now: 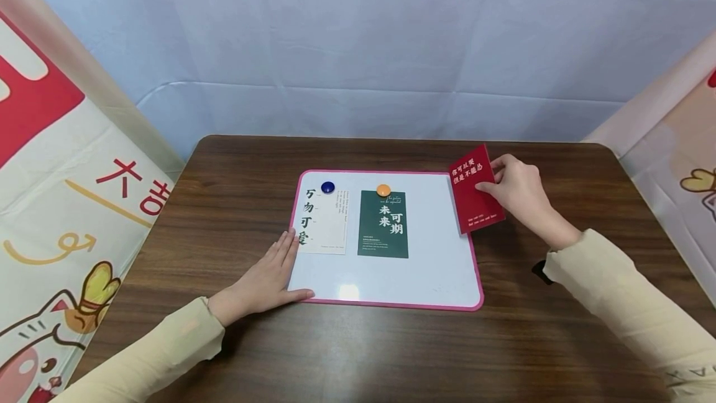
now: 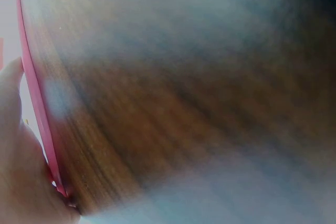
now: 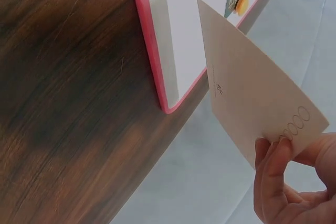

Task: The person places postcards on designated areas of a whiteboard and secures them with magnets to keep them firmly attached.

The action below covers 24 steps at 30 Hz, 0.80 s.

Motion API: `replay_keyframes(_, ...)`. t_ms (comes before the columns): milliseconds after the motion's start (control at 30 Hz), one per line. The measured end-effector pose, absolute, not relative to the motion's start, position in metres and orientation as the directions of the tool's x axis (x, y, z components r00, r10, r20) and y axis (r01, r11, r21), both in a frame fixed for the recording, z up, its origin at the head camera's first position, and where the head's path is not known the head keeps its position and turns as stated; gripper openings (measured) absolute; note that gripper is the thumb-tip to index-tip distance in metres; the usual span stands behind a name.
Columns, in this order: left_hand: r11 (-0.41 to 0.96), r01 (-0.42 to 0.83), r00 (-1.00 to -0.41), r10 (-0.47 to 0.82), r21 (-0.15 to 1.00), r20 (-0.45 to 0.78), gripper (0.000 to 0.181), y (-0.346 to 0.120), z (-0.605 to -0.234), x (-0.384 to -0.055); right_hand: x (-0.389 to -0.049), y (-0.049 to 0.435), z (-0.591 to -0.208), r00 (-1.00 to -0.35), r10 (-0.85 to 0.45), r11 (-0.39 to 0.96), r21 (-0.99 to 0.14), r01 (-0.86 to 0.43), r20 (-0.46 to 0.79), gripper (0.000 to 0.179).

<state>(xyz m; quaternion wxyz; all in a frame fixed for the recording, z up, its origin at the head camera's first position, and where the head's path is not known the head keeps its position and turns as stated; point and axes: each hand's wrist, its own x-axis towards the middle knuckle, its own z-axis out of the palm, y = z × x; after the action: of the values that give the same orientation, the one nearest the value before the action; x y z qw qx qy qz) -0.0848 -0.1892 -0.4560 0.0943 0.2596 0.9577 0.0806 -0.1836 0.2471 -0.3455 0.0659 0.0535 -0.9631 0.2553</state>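
Observation:
Between thumb and fingers, my right hand (image 1: 517, 188) pinches a red card (image 1: 474, 194) by its right edge, tilted up over the whiteboard's right side. The card's pale back (image 3: 252, 82) faces the right wrist view. My left hand (image 1: 268, 275) rests with straight fingers on the left edge of the pink-rimmed whiteboard (image 1: 436, 278). On the board lie a white card (image 1: 330, 229) with a dark blue magnet (image 1: 327, 187) at its top, and a green card (image 1: 383, 229) with an orange magnet (image 1: 383, 190) at its top.
The board lies on a brown wooden table (image 1: 358, 353). A pale cloth (image 1: 358, 48) hangs behind it, and printed sheets stand at both sides. A small black object (image 1: 541, 271) is partly hidden by the right sleeve (image 1: 615, 291).

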Motion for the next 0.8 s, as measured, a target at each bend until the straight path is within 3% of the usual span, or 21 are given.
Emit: replay_keyframes(800, 0.86, 0.471, -0.85, 0.502, 0.197, -0.158, 0.107, -0.189, -0.455, -0.085, -0.172, 0.227, -0.352, -0.986, -0.101, 0.836, -0.526, -0.155, 0.131, 0.044)
